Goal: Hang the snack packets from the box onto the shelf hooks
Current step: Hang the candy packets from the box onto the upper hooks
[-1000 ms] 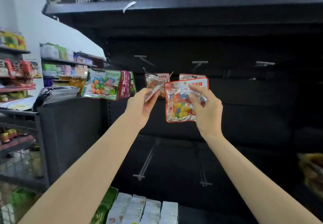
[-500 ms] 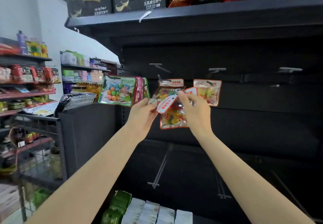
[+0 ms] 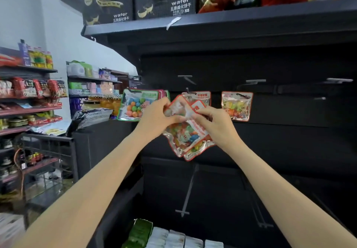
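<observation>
Step in hand: separating packets before hanging. Both hands hold a small fan of red-edged packets (image 3: 185,133) in front of the dark shelf back, just below the middle hung packet (image 3: 199,96).

Hand state:
- The left hand (image 3: 158,115) has its fingers curled on the upper left part of the fan, pinching it.
- The right hand (image 3: 214,126) has its fingers clamped on the right edge of the fan, thumb on the front face.

Packet position: the fan is tilted, held clear of every hook, and touches nothing but the hands. The box named in the task is not identifiable in view.

Count:
- Held packets: at least two overlapping; a third edge may show, but the exact number cannot be told.
- Hung red-edged packets: two, the middle one and the right packet (image 3: 236,105).
- Green-edged packets (image 3: 135,104): one stack on a hook, left of the fan; the number in it cannot be told.
- Bare hooks above the hung row: three, at (image 3: 186,77), (image 3: 255,81) and (image 3: 339,80).

Next move, as judged: one packet needs freeing from the fan, then its top hole must be aligned with a hook tip and pushed on. The film is slippery and packets may cling together.
</observation>
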Demonstrator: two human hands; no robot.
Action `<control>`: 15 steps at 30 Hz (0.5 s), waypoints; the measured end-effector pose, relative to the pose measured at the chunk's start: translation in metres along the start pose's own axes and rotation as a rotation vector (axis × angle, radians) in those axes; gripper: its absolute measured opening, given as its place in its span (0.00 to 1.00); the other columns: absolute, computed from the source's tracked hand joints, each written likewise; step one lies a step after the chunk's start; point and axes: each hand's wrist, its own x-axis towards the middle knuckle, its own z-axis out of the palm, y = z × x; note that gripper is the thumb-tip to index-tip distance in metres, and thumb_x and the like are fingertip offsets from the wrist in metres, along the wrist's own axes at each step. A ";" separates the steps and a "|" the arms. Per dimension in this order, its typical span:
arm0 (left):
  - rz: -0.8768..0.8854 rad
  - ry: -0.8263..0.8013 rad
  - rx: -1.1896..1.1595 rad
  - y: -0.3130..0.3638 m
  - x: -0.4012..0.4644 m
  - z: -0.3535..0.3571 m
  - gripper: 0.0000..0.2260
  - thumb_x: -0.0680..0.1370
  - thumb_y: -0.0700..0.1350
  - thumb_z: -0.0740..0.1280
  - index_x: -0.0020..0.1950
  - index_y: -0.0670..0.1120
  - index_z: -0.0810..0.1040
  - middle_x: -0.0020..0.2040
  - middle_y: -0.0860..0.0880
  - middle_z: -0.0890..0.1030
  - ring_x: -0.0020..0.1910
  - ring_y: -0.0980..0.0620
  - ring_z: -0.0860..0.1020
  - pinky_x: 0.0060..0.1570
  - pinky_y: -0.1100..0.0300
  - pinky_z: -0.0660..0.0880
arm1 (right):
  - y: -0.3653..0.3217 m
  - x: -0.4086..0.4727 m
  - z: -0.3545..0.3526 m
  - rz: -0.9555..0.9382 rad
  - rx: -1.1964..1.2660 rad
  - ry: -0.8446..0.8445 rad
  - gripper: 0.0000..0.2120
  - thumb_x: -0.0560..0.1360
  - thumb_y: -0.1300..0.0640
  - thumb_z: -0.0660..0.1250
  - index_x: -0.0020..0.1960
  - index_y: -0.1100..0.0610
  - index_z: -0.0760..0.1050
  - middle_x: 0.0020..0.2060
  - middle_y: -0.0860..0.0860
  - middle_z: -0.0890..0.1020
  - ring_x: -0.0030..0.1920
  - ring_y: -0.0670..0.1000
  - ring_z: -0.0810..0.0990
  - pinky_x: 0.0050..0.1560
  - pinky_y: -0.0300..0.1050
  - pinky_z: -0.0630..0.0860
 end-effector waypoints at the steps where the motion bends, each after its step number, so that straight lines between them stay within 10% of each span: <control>1: -0.020 0.047 -0.028 -0.005 0.001 -0.001 0.14 0.71 0.52 0.72 0.46 0.46 0.72 0.43 0.50 0.78 0.41 0.55 0.76 0.39 0.61 0.73 | -0.002 0.001 0.001 0.002 0.012 0.032 0.08 0.78 0.57 0.64 0.48 0.58 0.82 0.39 0.48 0.80 0.41 0.47 0.78 0.43 0.43 0.74; 7: -0.134 0.403 -0.266 -0.021 0.001 -0.016 0.12 0.75 0.49 0.69 0.53 0.47 0.71 0.45 0.55 0.77 0.43 0.60 0.76 0.36 0.73 0.70 | -0.008 0.012 0.011 -0.048 0.014 0.320 0.11 0.80 0.59 0.61 0.58 0.57 0.78 0.48 0.47 0.77 0.47 0.37 0.75 0.46 0.29 0.74; 15: -0.147 0.349 -0.333 -0.027 0.005 -0.019 0.11 0.74 0.47 0.70 0.53 0.47 0.72 0.47 0.53 0.78 0.45 0.58 0.78 0.40 0.67 0.73 | -0.010 0.026 0.033 0.010 0.029 0.439 0.12 0.79 0.62 0.62 0.61 0.58 0.77 0.52 0.49 0.76 0.45 0.30 0.73 0.41 0.20 0.69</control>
